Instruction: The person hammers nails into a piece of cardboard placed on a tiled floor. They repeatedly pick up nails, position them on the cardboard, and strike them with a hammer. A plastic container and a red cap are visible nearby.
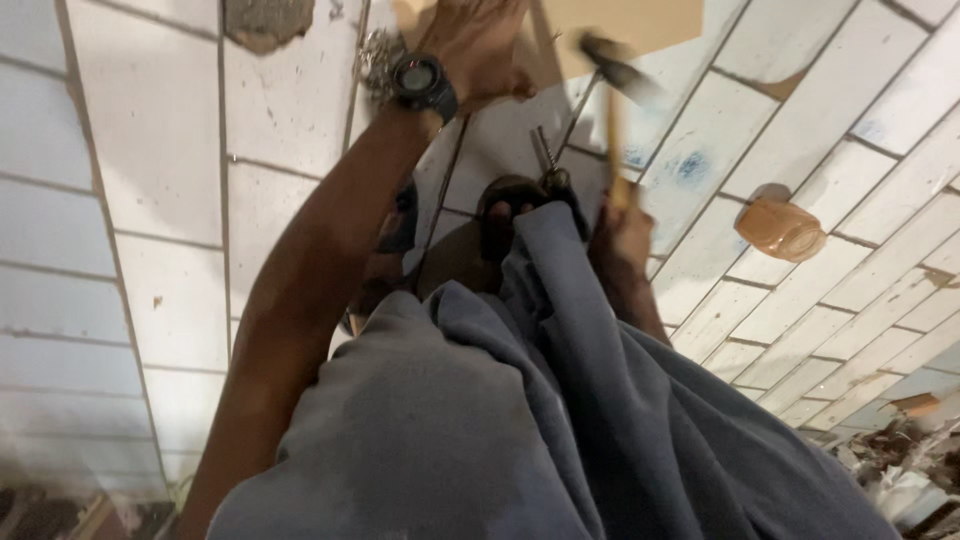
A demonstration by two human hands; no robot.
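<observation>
My left hand (472, 42) reaches forward to the top edge of the view and rests on a light brown board (640, 20). Its fingers are cut off by the frame. A dark wristwatch (423, 82) and a metal chain bracelet (375, 55) sit on that wrist. My right hand (620, 235) is closed around the wooden handle of a hammer (613, 130). The hammer's dark head (612, 58) is blurred, raised just right of the left hand. My grey trouser leg (520, 420) fills the lower middle, with a sandalled foot (505, 215) beyond the knee.
The floor is white rectangular tiles (150, 150) with dark grout, one patch broken (262, 20) at the top. An orange translucent jar (780, 228) lies on its side at the right. Rubble and tile scraps (900, 450) lie at the lower right.
</observation>
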